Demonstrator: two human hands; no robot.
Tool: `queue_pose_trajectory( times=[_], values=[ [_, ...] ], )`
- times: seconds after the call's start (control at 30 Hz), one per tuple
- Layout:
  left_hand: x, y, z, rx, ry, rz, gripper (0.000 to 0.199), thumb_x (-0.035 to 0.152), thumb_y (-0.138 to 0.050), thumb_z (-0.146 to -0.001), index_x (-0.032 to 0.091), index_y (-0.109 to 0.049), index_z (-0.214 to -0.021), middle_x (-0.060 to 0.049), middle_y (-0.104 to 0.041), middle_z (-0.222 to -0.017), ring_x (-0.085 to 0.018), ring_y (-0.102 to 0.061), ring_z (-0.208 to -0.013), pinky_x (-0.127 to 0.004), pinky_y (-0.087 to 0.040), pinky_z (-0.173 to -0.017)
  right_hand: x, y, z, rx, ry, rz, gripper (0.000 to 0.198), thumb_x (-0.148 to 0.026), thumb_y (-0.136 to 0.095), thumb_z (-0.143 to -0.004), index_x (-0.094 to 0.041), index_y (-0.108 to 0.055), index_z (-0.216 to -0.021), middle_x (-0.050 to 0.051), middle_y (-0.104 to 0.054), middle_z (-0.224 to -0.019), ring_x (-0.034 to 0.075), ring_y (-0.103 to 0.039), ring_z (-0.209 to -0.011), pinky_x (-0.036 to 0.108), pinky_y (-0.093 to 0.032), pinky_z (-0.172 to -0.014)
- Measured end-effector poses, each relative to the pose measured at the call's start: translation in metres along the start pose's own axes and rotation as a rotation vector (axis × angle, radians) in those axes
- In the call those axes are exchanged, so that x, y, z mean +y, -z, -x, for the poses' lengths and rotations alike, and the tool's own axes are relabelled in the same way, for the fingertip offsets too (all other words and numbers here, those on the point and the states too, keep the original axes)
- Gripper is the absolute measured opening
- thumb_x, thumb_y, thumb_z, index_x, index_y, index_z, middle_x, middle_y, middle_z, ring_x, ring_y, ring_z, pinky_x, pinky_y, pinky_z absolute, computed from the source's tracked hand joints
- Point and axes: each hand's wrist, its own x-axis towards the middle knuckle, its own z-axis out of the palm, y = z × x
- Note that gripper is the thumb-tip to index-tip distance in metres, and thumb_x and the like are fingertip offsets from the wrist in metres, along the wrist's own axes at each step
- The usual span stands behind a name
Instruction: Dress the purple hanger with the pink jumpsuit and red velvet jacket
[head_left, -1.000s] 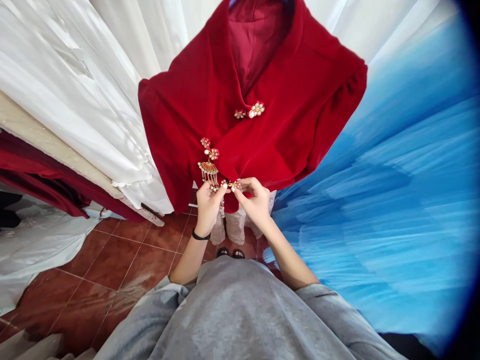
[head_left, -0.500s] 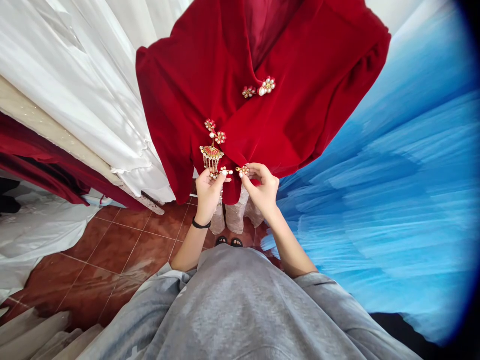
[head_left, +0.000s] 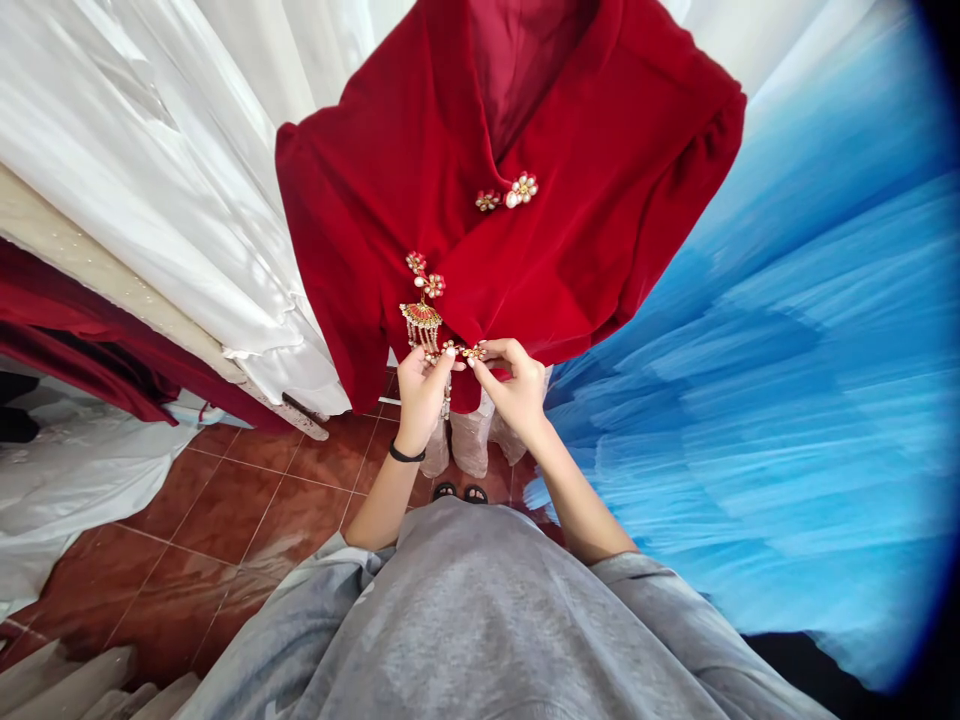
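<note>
A red velvet jacket (head_left: 570, 255) hangs in front of me, its front panels overlapping. At its lower edge, my left hand (head_left: 421, 398) pinches the left half of a jewelled flower clasp (head_left: 449, 347) between thumb and fingers. My right hand (head_left: 519, 388) pinches the right half of the clasp (head_left: 472, 353). The two halves touch or nearly touch; whether they are hooked together I cannot tell. Just above my left hand hangs a fan-shaped pendant (head_left: 420, 316) with beaded tassels, below a fastened flower clasp (head_left: 433, 285). A pearl flower clasp (head_left: 521, 190) joins the neckline.
White gowns (head_left: 187, 180) hang on the left, with dark red cloth (head_left: 82, 340) beside them. Blue tulle (head_left: 750, 400) fills the right side. Under the jacket are pale plastic-wrapped shapes (head_left: 469, 440) on the reddish tiled floor (head_left: 247, 500).
My right hand has moved left, bringing its clasp half up to the one in my left hand. The jacket has shifted slightly left and down in view.
</note>
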Motion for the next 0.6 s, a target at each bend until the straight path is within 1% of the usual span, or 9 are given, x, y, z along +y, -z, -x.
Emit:
queue_pose_trajectory(
  times=[0.07,0.17,0.23,0.4,0.47,0.6],
  values=[
    [0.003,-0.001,0.001,-0.032,0.009,-0.010,0.024,0.036,-0.075,-0.074,0.016,-0.066,-0.083,-0.003,-0.071,-0.078,-0.012,-0.066,-0.068,-0.025,-0.052,-0.071,0.001,-0.001,-0.001,-0.006,0.003,-0.007,0.014,-0.031,-0.063,-0.085,-0.020,-0.064,-0.094,0.004,-0.072,-0.089,0.015,-0.069,-0.074,0.029,-0.060,-0.071],
    [0.006,-0.004,0.000,-0.087,0.019,0.001,0.029,0.034,-0.079,-0.069,0.016,-0.067,-0.088,-0.005,-0.073,-0.084,-0.015,-0.068,-0.079,-0.028,-0.053,-0.078,0.002,-0.002,-0.002,-0.004,-0.002,-0.003,0.014,-0.032,-0.062,-0.085,-0.021,-0.063,-0.093,0.004,-0.072,-0.088,0.016,-0.069,-0.075,0.030,-0.060,-0.073],
    [0.006,-0.004,-0.001,-0.115,0.015,0.009,0.030,0.034,-0.080,-0.068,0.016,-0.067,-0.089,-0.004,-0.073,-0.086,-0.016,-0.068,-0.083,-0.028,-0.053,-0.081,0.003,-0.003,-0.002,0.002,-0.014,-0.007,0.015,-0.033,-0.062,-0.085,-0.021,-0.063,-0.092,0.004,-0.072,-0.087,0.016,-0.069,-0.074,0.030,-0.060,-0.072],
    [0.004,0.005,-0.008,-0.162,0.046,-0.023,0.026,0.036,-0.080,-0.069,0.016,-0.068,-0.081,-0.003,-0.071,-0.078,-0.012,-0.063,-0.070,-0.023,-0.051,-0.068,0.001,0.000,-0.003,0.025,-0.041,-0.030,0.017,-0.032,-0.064,-0.083,-0.021,-0.064,-0.097,0.002,-0.072,-0.085,0.015,-0.067,-0.069,0.028,-0.059,-0.068],
    [0.004,0.009,-0.008,-0.158,0.062,-0.016,0.024,0.035,-0.079,-0.070,0.016,-0.068,-0.080,-0.003,-0.071,-0.079,-0.012,-0.062,-0.072,-0.023,-0.051,-0.070,0.001,0.003,-0.004,0.022,-0.012,0.007,0.016,-0.030,-0.061,-0.086,-0.022,-0.067,-0.098,0.003,-0.072,-0.086,0.015,-0.067,-0.070,0.029,-0.060,-0.069],
    [0.006,0.015,-0.002,-0.113,0.063,-0.039,0.023,0.035,-0.075,-0.075,0.017,-0.068,-0.087,-0.002,-0.071,-0.086,-0.012,-0.063,-0.079,-0.023,-0.050,-0.077,0.001,0.010,-0.004,-0.022,0.090,0.095,0.017,-0.026,-0.056,-0.089,-0.024,-0.073,-0.091,0.004,-0.073,-0.093,0.018,-0.069,-0.083,0.034,-0.059,-0.080]
  ],
)
